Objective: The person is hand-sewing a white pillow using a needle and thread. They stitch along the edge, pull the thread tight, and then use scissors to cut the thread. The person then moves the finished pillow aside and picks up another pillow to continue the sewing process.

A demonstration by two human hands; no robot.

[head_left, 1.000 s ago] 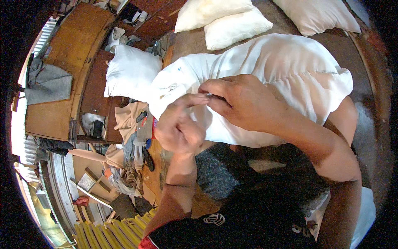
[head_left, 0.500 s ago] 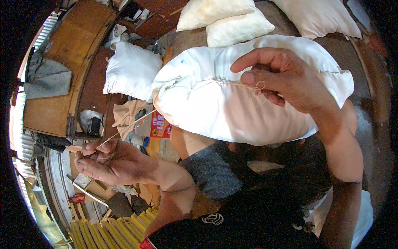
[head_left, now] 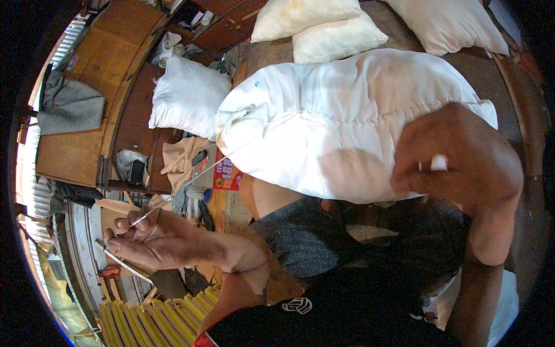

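The white pillow (head_left: pixel 295 150) lies across the lap (head_left: pixel 300 237), seam (head_left: pixel 399 114) stitched along its right half, left end (head_left: pixel 232 124) apparently unfinished. The left hand (head_left: pixel 159 238) pinches thread (head_left: pixel 211 166); the blurred right hand (head_left: pixel 459 156)'s grip is unclear.

- Bare hands before me: two, one left hand (head_left: pixel 165 238) and one right hand (head_left: pixel 462 159).
- White pillows: five, one lap pillow (head_left: pixel 364 136) and four other pillows (head_left: pixel 191 92) (head_left: pixel 303 16) (head_left: pixel 341 39) (head_left: pixel 445 26).
- Taut thread (head_left: pixel 208 169): one.
- Red printed sheet (head_left: pixel 226 175): one.
- Grey draped cloth (head_left: pixel 72 104): one.
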